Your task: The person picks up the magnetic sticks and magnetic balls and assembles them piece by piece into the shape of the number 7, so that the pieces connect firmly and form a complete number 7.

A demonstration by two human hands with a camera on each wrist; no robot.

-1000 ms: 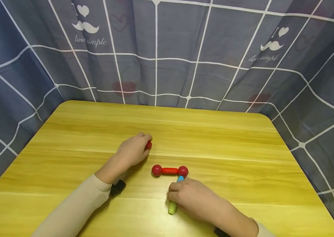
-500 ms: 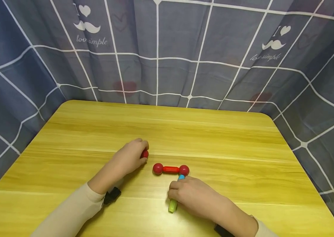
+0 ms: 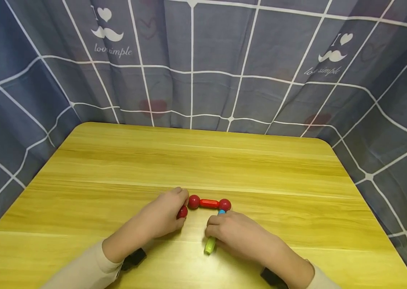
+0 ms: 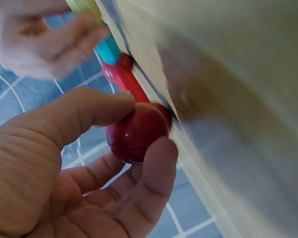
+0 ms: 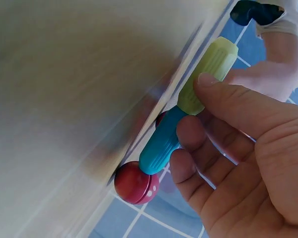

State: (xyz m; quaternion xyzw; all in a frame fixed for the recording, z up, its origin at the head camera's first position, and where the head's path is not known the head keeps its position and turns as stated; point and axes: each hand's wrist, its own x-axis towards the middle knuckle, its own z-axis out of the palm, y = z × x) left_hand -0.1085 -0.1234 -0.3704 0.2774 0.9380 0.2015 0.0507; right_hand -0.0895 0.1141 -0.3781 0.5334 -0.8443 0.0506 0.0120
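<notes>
My left hand (image 3: 161, 214) pinches a loose red ball (image 4: 134, 134) between thumb and fingers. It is close beside the left end ball (image 3: 194, 201) of a row on the table. A red ribbed rod (image 3: 209, 203) joins that ball to the right end ball (image 3: 225, 204). From the right one, a blue rod (image 5: 163, 141) and a green rod (image 5: 211, 69) run end to end toward me. My right hand (image 3: 237, 233) grips these two rods, thumb on the green one and fingertips by the blue one. In the head view it covers their middle.
All of this lies on a yellow wood-grain table (image 3: 279, 172). A blue-grey checked curtain (image 3: 210, 52) surrounds its back and sides. A black strap device (image 3: 133, 259) sits at the left wrist, another black device (image 3: 273, 277) at the right.
My left hand has brought the red ball toward me, then over beside the left end ball. The joined balls and rods have shifted slightly away from me, with my right hand still holding on.
</notes>
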